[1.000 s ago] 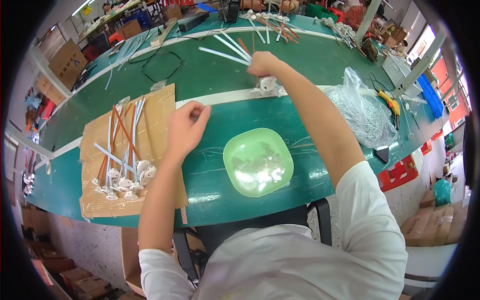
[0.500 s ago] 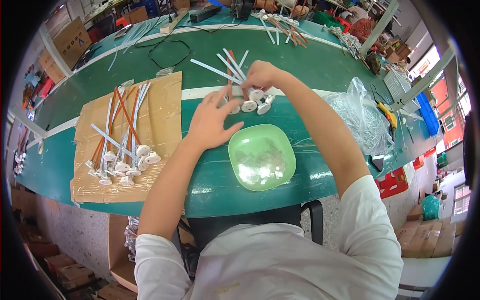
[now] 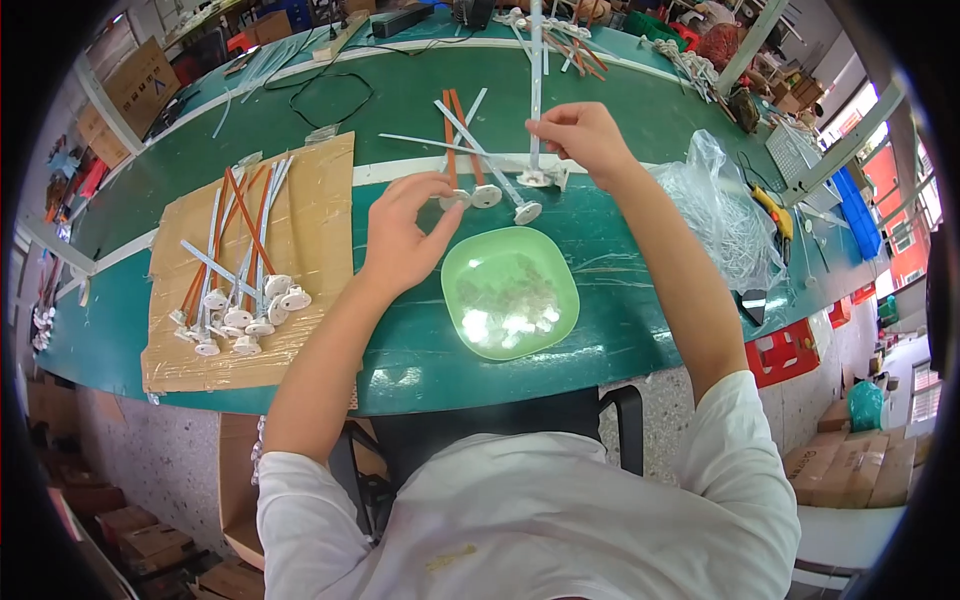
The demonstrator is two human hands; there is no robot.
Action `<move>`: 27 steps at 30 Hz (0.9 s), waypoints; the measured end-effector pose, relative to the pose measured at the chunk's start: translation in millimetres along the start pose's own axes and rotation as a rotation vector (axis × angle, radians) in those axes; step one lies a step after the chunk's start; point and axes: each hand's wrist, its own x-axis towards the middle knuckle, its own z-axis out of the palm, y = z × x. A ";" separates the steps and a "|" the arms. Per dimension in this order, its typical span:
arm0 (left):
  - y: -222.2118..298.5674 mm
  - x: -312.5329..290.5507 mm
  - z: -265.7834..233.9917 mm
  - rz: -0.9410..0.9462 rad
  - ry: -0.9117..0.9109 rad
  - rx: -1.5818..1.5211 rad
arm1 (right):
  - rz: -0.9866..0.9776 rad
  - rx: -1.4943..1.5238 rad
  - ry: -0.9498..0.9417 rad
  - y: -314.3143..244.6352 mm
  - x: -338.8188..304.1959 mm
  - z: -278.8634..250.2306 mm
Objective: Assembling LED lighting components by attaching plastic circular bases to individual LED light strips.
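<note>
- The right hand (image 3: pixel 595 145) closes thumb and fingertips on an upright silver strip (image 3: pixel 536 70); the upper edge of the view cuts off the strip's top.
- At the strip's foot, a white base (image 3: pixel 535 178) rests on the green surface (image 3: pixel 620 345); another white part just right of it blends in, hard to separate.
- The left hand (image 3: pixel 402 225) is loosely curled, thumb apart, right by a white disc (image 3: pixel 454 199); I cannot tell whether it grips or only touches it.
- Just beyond the left hand, orange strips (image 3: pixel 450 140) and more silver strips lie crossed, partly overlapping.
- The green bowl (image 3: pixel 561 265) sits nearer the body, between the forearms; glare blurs its small clear pieces.
- On the cardboard sheet (image 3: pixel 325 190) at left, similar strips overlap too much to count.
- The clear bag (image 3: pixel 715 240) at right holds thin pale pieces, individually indistinct.
</note>
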 end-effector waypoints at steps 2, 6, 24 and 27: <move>10.4 -0.2 -2.9 -0.022 -0.012 -0.054 | -0.007 0.078 0.017 -21.8 -20.2 1.5; 38.6 0.8 -5.0 -0.167 -0.150 -0.432 | -0.086 0.311 -0.147 -38.9 -49.7 6.8; 27.1 -9.6 -8.8 -0.453 -0.245 -1.054 | -0.975 -0.184 0.256 -23.0 -98.2 49.4; 36.4 -5.1 -10.5 -0.523 -0.200 -1.053 | -1.179 -0.299 0.264 -5.6 -103.5 59.4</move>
